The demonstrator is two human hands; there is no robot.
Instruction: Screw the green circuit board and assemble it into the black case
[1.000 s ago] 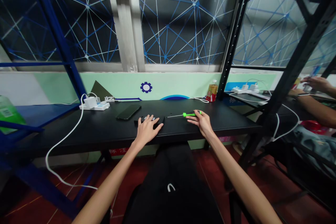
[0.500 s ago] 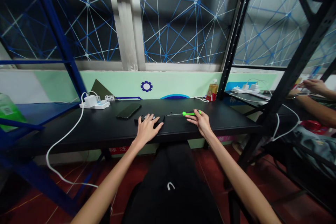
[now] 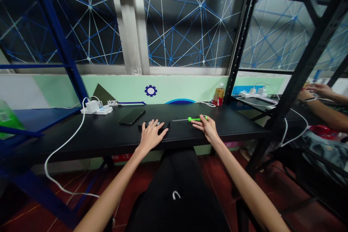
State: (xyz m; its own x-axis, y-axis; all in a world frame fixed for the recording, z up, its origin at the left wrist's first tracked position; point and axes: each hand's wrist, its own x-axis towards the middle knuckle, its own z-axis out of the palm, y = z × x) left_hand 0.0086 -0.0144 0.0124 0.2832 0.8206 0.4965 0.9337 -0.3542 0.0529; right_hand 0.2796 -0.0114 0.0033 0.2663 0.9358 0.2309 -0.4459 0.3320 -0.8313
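My left hand (image 3: 151, 133) lies flat, fingers spread, on a small dark device (image 3: 163, 127) near the middle of the black table (image 3: 108, 136). My right hand (image 3: 207, 127) rests on the table with its fingers stretched toward the green handle of a screwdriver (image 3: 196, 118), touching or almost touching it. The screwdriver lies flat, its thin shaft pointing left. A black phone (image 3: 132, 116) lies just left of my left hand.
A white power strip (image 3: 97, 109) with a charger and a long white cable (image 3: 62, 145) sits at the back left. A drink bottle (image 3: 219, 95) stands at the back right. Black rack posts (image 3: 296, 79) rise on the right, where another person's arms (image 3: 323, 103) work.
Nothing has visibly moved on the table; only the camera has shifted slightly. Both hands stay where they were.
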